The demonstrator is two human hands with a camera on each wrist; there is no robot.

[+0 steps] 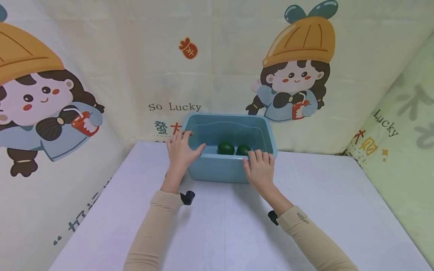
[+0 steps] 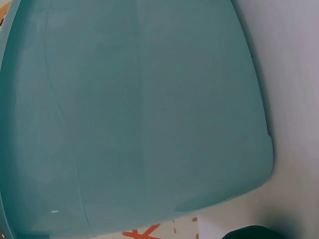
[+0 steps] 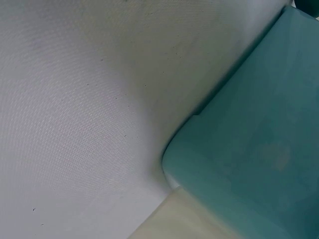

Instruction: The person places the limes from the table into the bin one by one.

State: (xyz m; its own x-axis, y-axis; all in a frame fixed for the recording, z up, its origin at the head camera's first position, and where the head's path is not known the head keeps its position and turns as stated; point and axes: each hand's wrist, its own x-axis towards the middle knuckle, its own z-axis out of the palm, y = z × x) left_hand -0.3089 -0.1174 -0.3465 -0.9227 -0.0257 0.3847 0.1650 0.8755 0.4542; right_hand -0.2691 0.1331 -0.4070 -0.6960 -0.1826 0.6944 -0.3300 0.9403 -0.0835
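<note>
A blue plastic bin (image 1: pixel 220 169) stands upright at the back of the table. Inside it lie two dark green, rounded, avocado-like items (image 1: pixel 225 148). My left hand (image 1: pixel 179 150) is at the bin's front left corner, thumb spread away from the fingers; whether it touches the rim is hard to tell. With fingers hooked over the front rim near the right corner, my right hand (image 1: pixel 261 169) grips the bin. The left wrist view is mostly bin wall (image 2: pixel 149 109), and the right wrist view shows the bin's lower corner (image 3: pixel 224 139); neither shows fingers.
A dark green rounded thing (image 2: pixel 254 233) sits beside the bin's left end, mostly hidden behind my left wrist in the head view. The white-covered table (image 1: pixel 217 226) extends toward me. A printed cloth (image 1: pixel 223 75) hangs right behind the bin.
</note>
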